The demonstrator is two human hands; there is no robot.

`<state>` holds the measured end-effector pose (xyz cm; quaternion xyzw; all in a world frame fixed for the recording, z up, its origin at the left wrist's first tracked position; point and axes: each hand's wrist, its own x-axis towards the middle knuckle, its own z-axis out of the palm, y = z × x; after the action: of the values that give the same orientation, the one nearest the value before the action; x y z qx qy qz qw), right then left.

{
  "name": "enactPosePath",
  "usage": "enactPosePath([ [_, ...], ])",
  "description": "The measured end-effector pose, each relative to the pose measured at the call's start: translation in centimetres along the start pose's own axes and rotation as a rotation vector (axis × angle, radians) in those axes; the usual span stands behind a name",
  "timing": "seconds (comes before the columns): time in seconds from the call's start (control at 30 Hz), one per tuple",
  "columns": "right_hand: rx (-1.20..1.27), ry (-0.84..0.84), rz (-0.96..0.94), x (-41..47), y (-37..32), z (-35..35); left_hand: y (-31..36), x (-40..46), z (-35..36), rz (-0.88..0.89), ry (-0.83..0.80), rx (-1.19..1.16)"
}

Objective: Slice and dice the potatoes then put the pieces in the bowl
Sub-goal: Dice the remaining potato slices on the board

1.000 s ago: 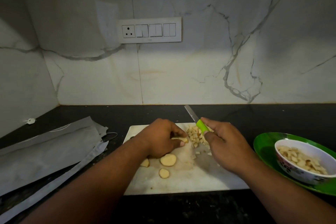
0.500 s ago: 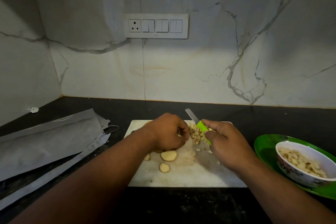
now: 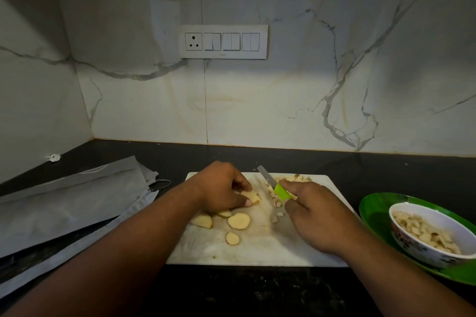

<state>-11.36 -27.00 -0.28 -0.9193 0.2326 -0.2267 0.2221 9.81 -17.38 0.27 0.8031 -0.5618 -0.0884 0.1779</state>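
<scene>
Presently the left hand point(image 3: 221, 188) rests on the white cutting board point(image 3: 257, 252) toward its far-left corner, fingers curled, thumb and fingertips pinching a potato slice point(image 3: 251, 196) flat against the surface. Just beside that hand, on its near side, lie three loose slices point(image 3: 239, 221): one partly under the hand's edge, one large round piece, and a smaller one nearest the board's front edge. The right hand point(image 3: 316, 216) is closed around the green handle of a knife point(image 3: 275, 185), whose grey blade points away toward the board's far edge, tip raised between the two hands. Whether the blade touches the board cannot be judged from this angle. Diced potato pieces point(image 3: 291, 180) are gathered near the far edge, behind and to the left of the right hand, with a few stray cubes close to the knuckles. A patterned white bowl point(image 3: 432, 255) holding diced potato sits on a green plate point(image 3: 373, 211) at the worktop's right edge, well apart from both hands. Grey bags point(image 3: 72, 201) lie flat on the dark worktop point(image 3: 257, 291) toward its left edge. A switch panel point(image 3: 223, 41) is mounted on the marble wall behind.
</scene>
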Motion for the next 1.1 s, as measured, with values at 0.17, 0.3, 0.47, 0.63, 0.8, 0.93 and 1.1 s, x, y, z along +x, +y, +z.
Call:
enactPosePath([
  [0.17,-0.288,-0.069,-0.071,-1.1,-1.8,0.2,0.1,0.1,0.4,-0.030,0.042,-0.075],
  [0.3,-0.410,-0.205,-0.065,-1.6,-2.5,0.5,0.2,-0.1,0.4,-0.064,0.055,-0.101],
  [0.47,-0.481,-0.302,-0.107,-1.9,-3.1,0.4,0.5,-0.2,0.5,-0.079,0.057,-0.084],
  [0.63,-0.474,-0.204,-0.075,-2.1,-3.4,0.6,0.8,-0.2,0.4,-0.069,0.053,-0.065],
  [0.8,-0.467,-0.099,-0.079,-2.2,-3.7,0.9,1.3,-0.3,0.5,-0.044,0.067,-0.032],
  [0.93,-0.479,-0.109,-0.075,-2.3,-3.7,1.5,1.5,-0.1,0.9,-0.039,0.077,0.008],
  [1.1,-0.495,-0.125,-0.045,-2.5,-4.2,1.3,1.8,0.7,1.3,-0.140,0.093,0.031],
])
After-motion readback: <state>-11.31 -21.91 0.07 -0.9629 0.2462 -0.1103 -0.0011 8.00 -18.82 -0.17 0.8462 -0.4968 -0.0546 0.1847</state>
